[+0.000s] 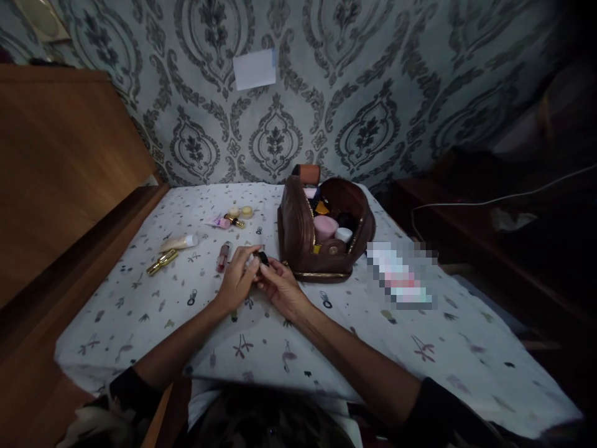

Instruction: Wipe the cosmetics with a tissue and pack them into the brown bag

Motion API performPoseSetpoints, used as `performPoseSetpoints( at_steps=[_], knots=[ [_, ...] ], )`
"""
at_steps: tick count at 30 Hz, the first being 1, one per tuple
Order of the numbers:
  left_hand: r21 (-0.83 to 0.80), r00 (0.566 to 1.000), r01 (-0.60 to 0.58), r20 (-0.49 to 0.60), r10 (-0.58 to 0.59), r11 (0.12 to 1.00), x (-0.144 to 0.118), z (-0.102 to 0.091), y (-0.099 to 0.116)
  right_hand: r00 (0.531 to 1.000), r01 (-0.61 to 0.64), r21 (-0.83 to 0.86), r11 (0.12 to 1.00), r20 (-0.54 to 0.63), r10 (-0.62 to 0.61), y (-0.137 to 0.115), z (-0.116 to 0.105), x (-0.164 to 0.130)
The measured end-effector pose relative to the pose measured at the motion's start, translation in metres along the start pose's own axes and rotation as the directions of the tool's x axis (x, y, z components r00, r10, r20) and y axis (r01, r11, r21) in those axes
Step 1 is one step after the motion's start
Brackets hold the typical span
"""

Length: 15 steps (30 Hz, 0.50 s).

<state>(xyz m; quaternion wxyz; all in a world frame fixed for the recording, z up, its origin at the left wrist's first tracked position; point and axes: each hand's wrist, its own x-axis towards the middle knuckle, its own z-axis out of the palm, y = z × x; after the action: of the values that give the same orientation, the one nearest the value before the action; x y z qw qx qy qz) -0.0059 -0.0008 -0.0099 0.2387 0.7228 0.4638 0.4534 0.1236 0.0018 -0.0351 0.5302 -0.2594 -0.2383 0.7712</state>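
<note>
My left hand (237, 277) and my right hand (280, 289) meet over a table covered with a white patterned cloth (163, 298). Together they hold a small cosmetic item (260, 258) with a black cap and a pale body, my fingers wrapped around both ends. Just right of my hands stands an open brown cosmetic bag (298, 233), filled with jars and tubes. A pink lip gloss tube (224, 256) lies just left of my left hand.
Lying on the cloth further left are a gold lipstick (161, 262), a cream tube (180, 242), a pink tube (217, 222) and small yellow jars (245, 211). A blurred package (403, 277) rests right of the bag. A wooden board (60, 162) borders the left side, patterned wallpaper behind.
</note>
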Motion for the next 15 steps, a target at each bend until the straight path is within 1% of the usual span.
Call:
performPoseSetpoints(
  at_steps=[3, 5, 7, 9, 10, 11, 12, 13, 14, 15],
  knots=[
    [0.043, 0.999, -0.033, -0.004, 0.033, 0.999, -0.003, -0.003, 0.002, 1.0, -0.011, -0.017, 1.0, -0.014, 0.011, -0.004, 0.002, -0.002],
    [0.029, 0.998, -0.029, -0.061, 0.031, 0.999, -0.004, -0.008, 0.004, 1.0, -0.021, -0.046, 0.999, -0.007, 0.021, -0.005, 0.003, -0.005],
    [0.01, 0.988, -0.037, -0.147, 0.038, 0.999, -0.004, -0.014, 0.006, 1.0, -0.017, -0.105, 0.994, 0.019, 0.019, -0.005, 0.004, -0.008],
    [0.042, 0.97, -0.104, -0.216, 0.111, 0.994, -0.005, -0.017, 0.009, 0.999, 0.007, -0.201, 0.98, 0.041, 0.001, -0.003, 0.004, -0.008],
    [0.08, 0.96, -0.165, -0.217, 0.179, 0.983, -0.005, -0.018, 0.011, 0.998, 0.045, -0.258, 0.965, 0.044, -0.035, -0.002, 0.004, -0.007],
    [0.127, 0.948, -0.243, -0.181, 0.263, 0.962, -0.006, -0.017, 0.013, 0.995, 0.103, -0.32, 0.942, 0.052, -0.091, 0.0, 0.003, -0.006],
    [0.17, 0.932, -0.326, -0.105, 0.346, 0.93, -0.007, -0.016, 0.014, 0.984, 0.176, -0.382, 0.907, 0.069, -0.163, 0.001, 0.002, -0.005],
    [0.201, 0.912, -0.4, -0.004, 0.409, 0.894, -0.008, -0.014, 0.016, 0.967, 0.252, -0.44, 0.862, 0.093, -0.236, 0.003, 0.001, -0.003],
    [0.22, 0.893, -0.45, 0.096, 0.439, 0.866, -0.009, -0.012, 0.017, 0.949, 0.312, -0.49, 0.814, 0.12, -0.292, 0.004, -0.001, -0.002],
    [0.236, 0.883, -0.468, 0.172, 0.437, 0.852, -0.01, -0.011, 0.017, 0.938, 0.341, -0.534, 0.774, 0.143, -0.315, 0.006, -0.002, -0.002]
  ],
)
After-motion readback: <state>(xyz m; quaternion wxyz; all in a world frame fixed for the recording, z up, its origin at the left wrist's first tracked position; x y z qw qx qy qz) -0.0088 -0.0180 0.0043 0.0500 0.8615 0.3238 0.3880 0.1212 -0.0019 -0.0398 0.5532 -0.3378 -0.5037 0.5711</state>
